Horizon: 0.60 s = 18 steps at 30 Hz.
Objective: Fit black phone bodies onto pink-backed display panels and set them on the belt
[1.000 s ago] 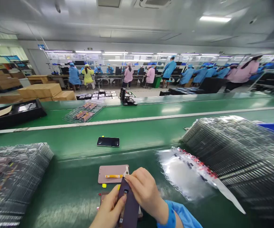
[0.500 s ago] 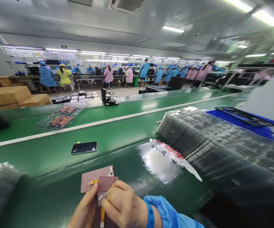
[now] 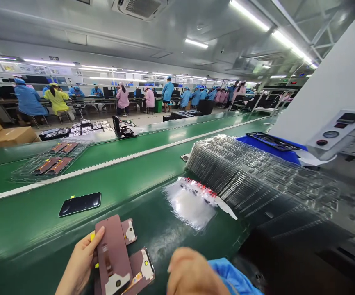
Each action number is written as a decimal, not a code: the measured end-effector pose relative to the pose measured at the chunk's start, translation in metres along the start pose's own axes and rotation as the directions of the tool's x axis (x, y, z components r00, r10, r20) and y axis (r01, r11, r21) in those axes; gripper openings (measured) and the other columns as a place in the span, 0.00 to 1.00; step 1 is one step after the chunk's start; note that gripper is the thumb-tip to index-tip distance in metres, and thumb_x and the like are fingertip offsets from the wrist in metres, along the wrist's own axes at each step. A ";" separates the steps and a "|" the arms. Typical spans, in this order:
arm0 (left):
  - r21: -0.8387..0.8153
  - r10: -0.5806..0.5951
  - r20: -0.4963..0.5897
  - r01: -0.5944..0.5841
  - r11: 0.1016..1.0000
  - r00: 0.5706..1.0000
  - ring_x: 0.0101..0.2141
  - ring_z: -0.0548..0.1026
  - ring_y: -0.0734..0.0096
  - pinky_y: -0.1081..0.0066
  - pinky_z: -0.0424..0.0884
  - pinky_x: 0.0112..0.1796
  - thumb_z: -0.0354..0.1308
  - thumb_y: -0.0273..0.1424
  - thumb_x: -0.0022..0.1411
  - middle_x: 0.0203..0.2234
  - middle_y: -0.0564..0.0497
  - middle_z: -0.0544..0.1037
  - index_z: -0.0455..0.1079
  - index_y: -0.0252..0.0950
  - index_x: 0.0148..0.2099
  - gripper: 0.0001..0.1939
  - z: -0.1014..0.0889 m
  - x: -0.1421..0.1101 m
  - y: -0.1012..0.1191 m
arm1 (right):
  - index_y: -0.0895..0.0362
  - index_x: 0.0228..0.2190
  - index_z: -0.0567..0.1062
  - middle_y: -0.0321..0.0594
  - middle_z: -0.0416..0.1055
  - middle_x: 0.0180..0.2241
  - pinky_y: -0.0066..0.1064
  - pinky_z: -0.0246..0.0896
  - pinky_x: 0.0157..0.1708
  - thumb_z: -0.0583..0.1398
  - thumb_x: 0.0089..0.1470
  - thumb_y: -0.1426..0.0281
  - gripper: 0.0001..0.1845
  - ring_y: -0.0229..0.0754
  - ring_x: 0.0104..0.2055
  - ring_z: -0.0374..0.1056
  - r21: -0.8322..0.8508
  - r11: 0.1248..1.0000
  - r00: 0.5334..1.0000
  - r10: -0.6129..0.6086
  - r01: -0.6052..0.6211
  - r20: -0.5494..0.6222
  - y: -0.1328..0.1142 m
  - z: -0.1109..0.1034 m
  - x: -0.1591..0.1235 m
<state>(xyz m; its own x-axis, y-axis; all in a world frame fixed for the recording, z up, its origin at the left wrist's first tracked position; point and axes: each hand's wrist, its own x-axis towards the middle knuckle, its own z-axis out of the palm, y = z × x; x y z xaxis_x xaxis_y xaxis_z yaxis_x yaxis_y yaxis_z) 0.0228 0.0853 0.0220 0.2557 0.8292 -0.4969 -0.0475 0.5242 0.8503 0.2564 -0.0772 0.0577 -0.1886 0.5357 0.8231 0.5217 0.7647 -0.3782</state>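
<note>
Resting in the left hand — a copper-backed phone display; white-tabbed.

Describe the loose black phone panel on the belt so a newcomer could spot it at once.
Find the long green conveyor bench nearest the camera. Just beyond the left hand, a black glass phone panel lies flat and alone on the green. Unlike the pinkish-backed panels in that hand, it shows dark glass, with a small yellow tag at its corner.
</note>
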 end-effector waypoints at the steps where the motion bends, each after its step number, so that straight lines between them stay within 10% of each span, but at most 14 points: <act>1: 0.013 -0.004 -0.004 0.004 1.000 1.000 0.20 0.74 0.71 0.76 0.71 0.22 0.76 0.47 0.35 0.19 0.54 0.78 0.73 0.34 0.27 0.25 -0.002 0.000 0.000 | 0.51 0.32 0.70 0.33 0.69 0.23 0.35 0.71 0.32 0.44 0.71 0.66 0.20 0.38 0.24 0.70 -0.015 0.997 0.995 0.076 -0.077 -0.070 0.006 -0.013 0.001; 5: -0.004 -0.028 0.041 0.028 1.000 0.999 0.22 0.77 0.70 0.75 0.75 0.24 0.76 0.45 0.39 0.23 0.54 0.81 0.74 0.35 0.32 0.24 -0.006 -0.007 0.000 | 0.53 0.26 0.71 0.37 0.69 0.25 0.35 0.66 0.32 0.55 0.64 0.59 0.17 0.42 0.30 0.69 -0.152 0.823 0.814 0.481 -0.547 -0.326 0.062 -0.067 -0.006; 9: -0.054 -0.009 0.070 0.013 0.998 0.997 0.28 0.80 0.64 0.71 0.78 0.27 0.75 0.42 0.42 0.31 0.51 0.84 0.75 0.37 0.44 0.27 -0.001 -0.019 0.005 | 0.56 0.33 0.74 0.39 0.72 0.29 0.35 0.64 0.34 0.57 0.61 0.57 0.15 0.43 0.32 0.68 -0.212 0.638 0.657 0.617 -0.740 -0.434 0.142 -0.108 -0.035; 14: -0.150 0.029 0.063 -0.019 0.988 0.998 0.32 0.82 0.62 0.69 0.80 0.31 0.74 0.36 0.45 0.36 0.49 0.84 0.75 0.36 0.45 0.25 0.013 -0.030 0.013 | 0.57 0.29 0.73 0.36 0.70 0.31 0.41 0.62 0.43 0.61 0.58 0.58 0.15 0.43 0.36 0.67 -0.250 0.446 0.510 0.714 -0.859 -0.479 0.204 -0.114 -0.074; 18: -0.191 0.061 0.063 -0.048 0.980 0.996 0.30 0.80 0.67 0.72 0.79 0.30 0.72 0.36 0.49 0.32 0.50 0.83 0.76 0.34 0.43 0.20 0.020 -0.033 0.014 | 0.58 0.33 0.73 0.53 0.65 0.46 0.59 0.40 0.57 0.63 0.50 0.57 0.17 0.63 0.57 0.52 -0.184 0.408 0.438 0.713 -0.894 -0.547 0.210 -0.105 -0.080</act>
<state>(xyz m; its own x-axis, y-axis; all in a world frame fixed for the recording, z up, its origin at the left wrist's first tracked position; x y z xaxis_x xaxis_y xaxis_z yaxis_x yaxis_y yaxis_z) 0.0325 0.0614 0.0538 0.3126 0.8457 -0.4325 -0.2430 0.5114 0.8243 0.4689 0.0030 -0.0428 0.7449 0.5839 0.3228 0.5347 -0.2331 -0.8123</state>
